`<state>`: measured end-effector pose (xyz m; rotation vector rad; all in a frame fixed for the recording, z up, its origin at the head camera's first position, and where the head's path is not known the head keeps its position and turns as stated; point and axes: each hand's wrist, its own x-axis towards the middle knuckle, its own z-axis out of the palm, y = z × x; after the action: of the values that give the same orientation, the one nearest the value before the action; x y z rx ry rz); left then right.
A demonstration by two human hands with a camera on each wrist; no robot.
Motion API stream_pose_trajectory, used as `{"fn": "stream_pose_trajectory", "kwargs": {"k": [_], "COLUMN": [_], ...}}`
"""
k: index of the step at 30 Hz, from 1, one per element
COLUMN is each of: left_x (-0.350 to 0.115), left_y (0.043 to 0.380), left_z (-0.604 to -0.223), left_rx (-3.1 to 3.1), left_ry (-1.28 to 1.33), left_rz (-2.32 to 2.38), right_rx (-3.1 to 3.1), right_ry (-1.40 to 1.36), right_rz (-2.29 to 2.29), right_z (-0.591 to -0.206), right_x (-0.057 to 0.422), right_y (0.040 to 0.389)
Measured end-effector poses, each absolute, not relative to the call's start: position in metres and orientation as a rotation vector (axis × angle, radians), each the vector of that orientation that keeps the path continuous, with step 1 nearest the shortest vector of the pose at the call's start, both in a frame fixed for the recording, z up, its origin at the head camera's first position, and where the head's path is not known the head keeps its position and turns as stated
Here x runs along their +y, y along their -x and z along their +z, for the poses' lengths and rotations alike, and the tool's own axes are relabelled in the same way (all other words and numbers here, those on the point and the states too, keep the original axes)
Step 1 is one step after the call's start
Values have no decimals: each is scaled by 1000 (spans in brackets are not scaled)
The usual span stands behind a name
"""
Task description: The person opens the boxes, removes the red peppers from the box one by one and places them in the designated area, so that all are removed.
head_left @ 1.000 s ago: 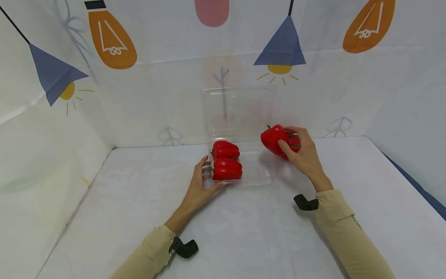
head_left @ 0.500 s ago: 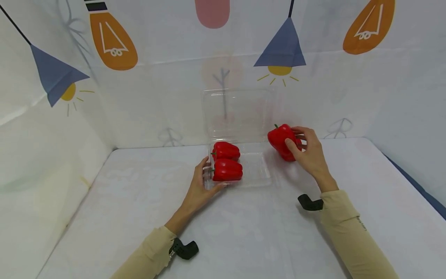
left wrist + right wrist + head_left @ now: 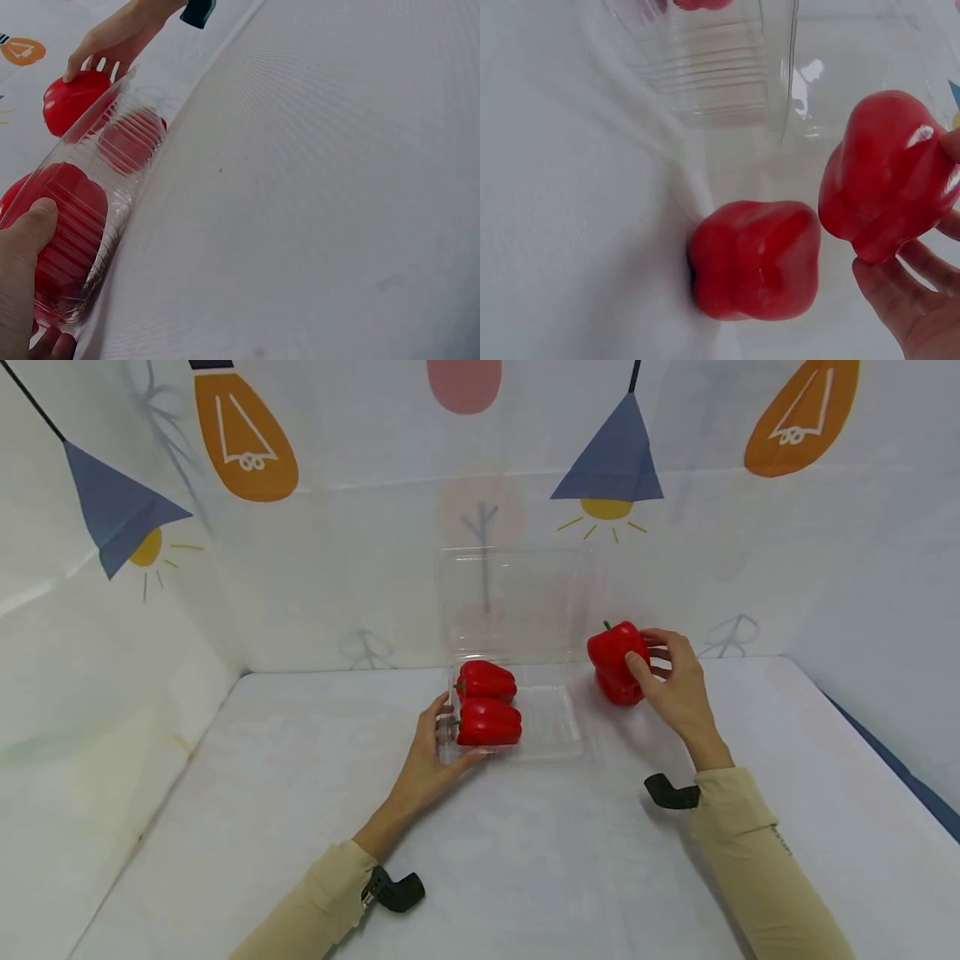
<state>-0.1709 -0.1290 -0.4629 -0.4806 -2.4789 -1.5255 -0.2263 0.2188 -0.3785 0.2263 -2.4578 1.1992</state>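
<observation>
My right hand grips a red bell pepper by its side, with its green stem upward, close above another red bell pepper on the table. In the right wrist view the two peppers stand a little apart. My left hand holds the left end of a clear plastic clamshell box, thumb along the near wall and fingers round the far corner. Inside the box's left half lie two red bell peppers, the far one and the near one, side by side with stems leftward.
The box's transparent lid stands raised at the back, against a white cloth wall printed with lamps and bulbs. A white cloth covers the table. Dark wrist camera mounts stick out beside both sleeves.
My right hand has carried its pepper rightward, away from the box. The pepper under it now shows below the held one. My left hand keeps its place on the box.
</observation>
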Motion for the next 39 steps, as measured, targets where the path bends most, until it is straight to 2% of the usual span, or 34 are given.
{"fn": "stream_pose_trajectory", "kwargs": {"k": [39], "left_x": [-128], "left_y": [169], "left_z": [-461], "left_rx": [-2491], "left_ry": [464], "left_rz": [-1528], "right_rx": [-2443], "right_ry": [124], "right_rz": [1257], "right_z": [-378], "right_x": [246], "right_y": [229]}}
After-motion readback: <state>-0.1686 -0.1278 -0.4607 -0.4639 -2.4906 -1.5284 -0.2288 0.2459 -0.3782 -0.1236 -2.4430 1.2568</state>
